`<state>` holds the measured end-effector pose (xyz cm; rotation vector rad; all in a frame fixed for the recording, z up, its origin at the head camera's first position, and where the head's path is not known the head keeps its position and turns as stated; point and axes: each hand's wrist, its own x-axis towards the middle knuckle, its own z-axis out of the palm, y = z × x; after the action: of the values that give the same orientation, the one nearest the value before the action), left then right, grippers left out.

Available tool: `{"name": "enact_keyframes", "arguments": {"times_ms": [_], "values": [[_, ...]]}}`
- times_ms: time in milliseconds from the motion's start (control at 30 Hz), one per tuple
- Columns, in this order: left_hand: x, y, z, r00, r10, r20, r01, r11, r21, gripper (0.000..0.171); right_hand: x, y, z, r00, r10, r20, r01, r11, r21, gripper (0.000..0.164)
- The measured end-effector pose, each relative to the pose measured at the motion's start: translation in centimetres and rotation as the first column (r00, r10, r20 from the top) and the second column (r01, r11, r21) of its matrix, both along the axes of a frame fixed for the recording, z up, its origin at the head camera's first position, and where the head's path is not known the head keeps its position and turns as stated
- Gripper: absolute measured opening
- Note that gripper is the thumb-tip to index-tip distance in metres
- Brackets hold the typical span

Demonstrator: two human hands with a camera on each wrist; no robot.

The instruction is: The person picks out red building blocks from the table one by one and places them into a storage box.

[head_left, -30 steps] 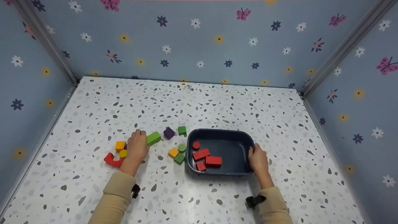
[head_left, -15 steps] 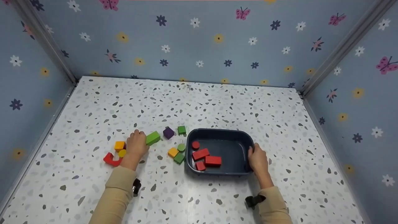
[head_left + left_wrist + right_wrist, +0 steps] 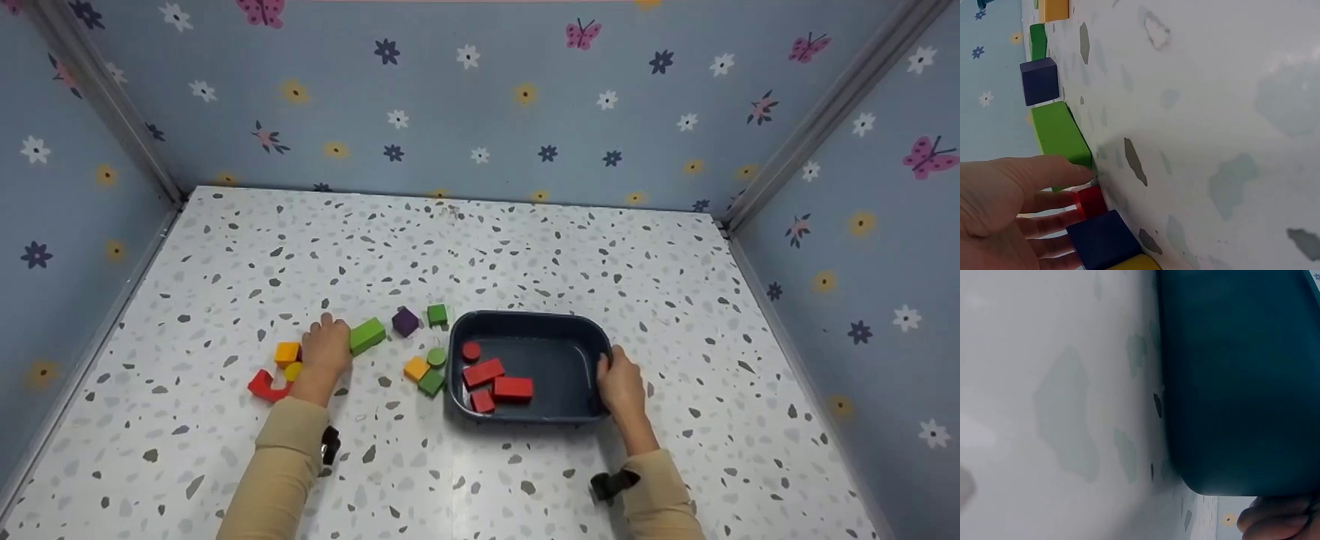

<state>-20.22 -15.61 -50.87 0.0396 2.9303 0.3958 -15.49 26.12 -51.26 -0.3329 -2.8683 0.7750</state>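
Note:
My left hand [image 3: 327, 346] reaches down among the toy blocks at left. In the left wrist view its thumb and fingers close around a small red block [image 3: 1091, 201], which the hand hides in the head view. Against it lies a dark blue block [image 3: 1104, 238], and a long light green block [image 3: 367, 336] stands beside the thumb. My right hand [image 3: 623, 383] grips the right rim of a dark blue tub [image 3: 566, 360], thumb over the edge. Inside the tub, at its left, lie a red disc [image 3: 471, 351] and several red blocks [image 3: 513, 388].
Left of my left hand are an orange block [image 3: 287, 353], a yellow round block [image 3: 293, 371] and a red arch [image 3: 262, 385]. Purple [image 3: 405, 322], green [image 3: 436, 314] and orange blocks [image 3: 416, 368] lie between hand and tub. Flower-patterned walls [image 3: 480, 97] enclose the speckled table [image 3: 480, 247].
My left hand has stayed nearly in place among the blocks, shifting only slightly. The right hand and the tub have not visibly moved.

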Motion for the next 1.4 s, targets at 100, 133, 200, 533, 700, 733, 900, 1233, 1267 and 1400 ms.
{"name": "enact_keyframes", "arguments": {"times_ms": [100,133,200,533,700,733,900,1233,1267,1400], "values": [[0.1,-0.1,-0.1,1.0,-0.004,-0.027,0.004,1.0,-0.011,0.027,0.0,0.0,-0.1,1.0,0.011,-0.021,-0.011,1.0,0.013,0.014],[0.1,-0.1,-0.1,0.999,-0.005,-0.034,0.004,1.0,-0.013,0.025,0.0,0.0,-0.1,1.0,0.015,-0.026,-0.015,1.0,0.017,0.014],[0.1,-0.2,-0.1,0.999,-0.006,-0.046,0.005,1.0,-0.014,0.022,0.1,0.0,-0.1,0.999,0.021,-0.032,-0.02,1.0,0.021,0.014],[0.1,-0.3,-0.1,0.994,0.008,-0.112,-0.005,1.0,0.027,0.018,0.0,-0.1,0.0,0.999,0.015,-0.052,-0.013,1.0,0.028,0.016],[0.3,-0.2,0.0,0.986,0.023,-0.165,-0.016,0.999,0.046,0.018,0.0,-0.1,-0.1,0.999,0.017,-0.039,-0.016,0.999,0.028,0.016],[0.4,-0.1,0.0,0.984,0.03,-0.178,-0.021,0.998,0.052,0.018,0.0,-0.1,-0.1,0.999,0.018,-0.038,-0.017,0.999,0.028,0.017],[0.6,0.0,0.3,0.964,0.081,-0.254,-0.055,0.992,0.11,0.015,0.0,-0.1,-0.1,0.999,0.015,-0.037,-0.014,1.0,0.024,0.017],[1.4,1.2,0.8,0.933,0.17,-0.318,-0.1,0.969,0.224,0.018,0.0,-0.1,-0.1,0.999,0.013,-0.037,-0.012,1.0,0.028,0.015],[1.5,1.4,0.8,0.932,0.178,-0.314,-0.105,0.966,0.237,0.02,0.0,-0.1,-0.1,0.999,0.014,-0.04,-0.013,0.999,0.029,0.015],[2.0,2.6,1.1,0.932,0.192,-0.308,-0.103,0.953,0.283,0.032,0.1,0.0,-0.1,0.999,0.015,-0.046,-0.014,0.999,0.037,0.016]]}}
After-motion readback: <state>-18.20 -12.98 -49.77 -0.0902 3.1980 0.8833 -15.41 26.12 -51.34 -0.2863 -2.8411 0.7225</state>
